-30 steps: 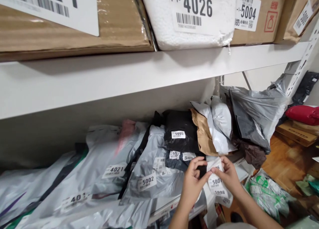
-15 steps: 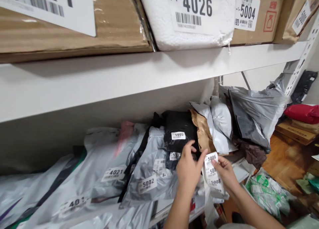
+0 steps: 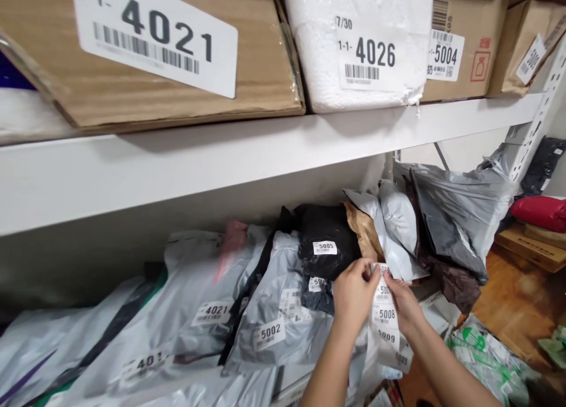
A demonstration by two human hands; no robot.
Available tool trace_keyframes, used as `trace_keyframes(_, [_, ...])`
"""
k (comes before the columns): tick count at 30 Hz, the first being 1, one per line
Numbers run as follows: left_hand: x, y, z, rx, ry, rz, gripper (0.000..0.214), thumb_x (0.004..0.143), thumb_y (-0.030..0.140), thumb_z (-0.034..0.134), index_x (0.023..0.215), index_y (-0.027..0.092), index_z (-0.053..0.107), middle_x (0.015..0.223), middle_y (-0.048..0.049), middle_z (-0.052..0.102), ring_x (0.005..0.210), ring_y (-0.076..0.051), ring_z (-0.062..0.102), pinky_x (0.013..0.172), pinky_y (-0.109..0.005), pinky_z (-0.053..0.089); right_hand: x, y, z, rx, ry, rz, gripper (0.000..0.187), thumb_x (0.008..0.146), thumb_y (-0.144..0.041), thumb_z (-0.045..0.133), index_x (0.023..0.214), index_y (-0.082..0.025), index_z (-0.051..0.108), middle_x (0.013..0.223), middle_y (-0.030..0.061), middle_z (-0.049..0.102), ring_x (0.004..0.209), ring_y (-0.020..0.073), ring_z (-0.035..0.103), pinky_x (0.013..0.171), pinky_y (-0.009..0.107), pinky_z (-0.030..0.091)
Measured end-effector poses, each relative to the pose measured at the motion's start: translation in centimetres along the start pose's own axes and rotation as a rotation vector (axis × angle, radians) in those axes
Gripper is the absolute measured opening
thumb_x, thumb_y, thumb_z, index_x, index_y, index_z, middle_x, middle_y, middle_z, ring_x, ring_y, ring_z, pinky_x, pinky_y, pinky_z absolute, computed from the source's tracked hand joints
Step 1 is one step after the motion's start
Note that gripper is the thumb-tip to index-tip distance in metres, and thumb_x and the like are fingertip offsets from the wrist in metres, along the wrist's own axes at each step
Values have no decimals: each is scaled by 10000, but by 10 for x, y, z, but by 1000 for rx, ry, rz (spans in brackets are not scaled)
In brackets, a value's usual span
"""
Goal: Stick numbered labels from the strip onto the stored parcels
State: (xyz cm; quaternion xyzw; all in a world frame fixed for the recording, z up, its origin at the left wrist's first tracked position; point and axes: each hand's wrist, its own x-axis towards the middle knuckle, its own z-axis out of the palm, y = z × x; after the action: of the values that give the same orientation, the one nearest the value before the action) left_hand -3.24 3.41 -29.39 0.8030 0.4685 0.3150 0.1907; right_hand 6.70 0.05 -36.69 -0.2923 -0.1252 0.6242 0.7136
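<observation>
A strip of numbered barcode labels (image 3: 384, 315) hangs down between my hands, with 5008 and 5009 readable on it. My left hand (image 3: 355, 289) pinches the strip's top end near the 5006 label. My right hand (image 3: 403, 304) is closed on the strip's right edge, its fingers partly behind the paper. Just beyond my hands lies a black parcel (image 3: 329, 224) labelled 5005, beside a brown paper parcel (image 3: 365, 227). Left of my hands a grey mailer bag (image 3: 269, 295) carries the label 5002.
A white shelf beam (image 3: 247, 159) runs above my hands, bearing a cardboard box (image 3: 177, 100) labelled 4021 and a white wrapped parcel (image 3: 318, 53) labelled 4026. Grey and dark bags (image 3: 451, 218) lean at the shelf's right end. A green-printed bag (image 3: 486, 354) lies lower right.
My left hand has moved right and closed on the strip's top; its fingers were apart before. My right hand has shifted slightly down the strip's edge. The view has tilted, showing more of the upper boxes.
</observation>
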Motion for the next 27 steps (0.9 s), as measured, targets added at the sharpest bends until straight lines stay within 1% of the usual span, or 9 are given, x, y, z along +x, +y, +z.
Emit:
trace_keyframes(2, [-4,-9,-1,71,4,-99,121,885,336,626,869,222,661,786,-5,668,746,-178,652,635,-243,412,4,6,1,-25,-10,11,380,538,-418,935,718,-156,727,581,42,721,560,232,697,559,311,526])
trace_keyframes(3, [-5,-14,-1,96,-5,-112,135,890,348,620,855,221,650,812,-10,659,740,-176,647,616,-240,402,6,10,2,-31,1,-1,389,533,-426,936,732,-163,730,594,38,726,551,223,689,547,302,517])
trace_keyframes(6, [-6,-26,2,100,-42,-87,97,915,284,574,883,213,633,928,-31,636,762,-163,640,627,-236,411,12,22,1,-76,56,-38,408,528,-476,922,722,-175,726,613,37,730,536,213,672,537,298,497])
trace_keyframes(9, [-2,-31,7,33,-77,-97,75,912,211,558,931,206,630,953,-40,660,825,-170,653,695,-244,437,17,28,-3,-155,117,-68,437,513,-533,905,659,-170,710,567,34,704,515,206,647,545,304,482])
trace_keyframes(11, [0,-31,8,1,-79,-105,101,916,207,547,951,211,642,964,-40,687,847,-177,660,714,-252,443,19,29,-5,-207,134,-105,457,501,-559,898,648,-168,713,559,26,693,509,187,627,549,293,469])
trace_keyframes(16, [4,-32,2,-7,-140,-89,131,910,233,559,905,217,689,965,-39,710,839,-179,668,716,-256,437,16,26,-10,-347,64,-198,497,527,-588,872,762,-166,755,607,16,699,514,154,586,542,268,442])
trace_keyframes(20, [7,-32,-4,-8,-195,-72,112,894,215,569,902,214,680,966,-29,704,864,-175,663,732,-250,432,12,24,-10,-373,50,-220,515,537,-598,863,816,-176,769,610,10,697,516,149,580,539,262,445])
trace_keyframes(23, [7,-30,-4,-10,-195,-54,101,899,210,556,895,223,657,928,-10,692,837,-163,653,717,-241,420,13,23,-8,-356,61,-216,507,503,-612,870,718,-168,753,565,9,678,489,139,559,515,252,426])
trace_keyframes(27, [5,-26,2,74,-132,-70,110,927,208,525,914,229,632,954,-8,687,828,-165,650,660,-241,383,15,18,-2,-335,117,-182,525,462,-645,868,557,-162,684,468,4,620,435,125,517,476,245,391])
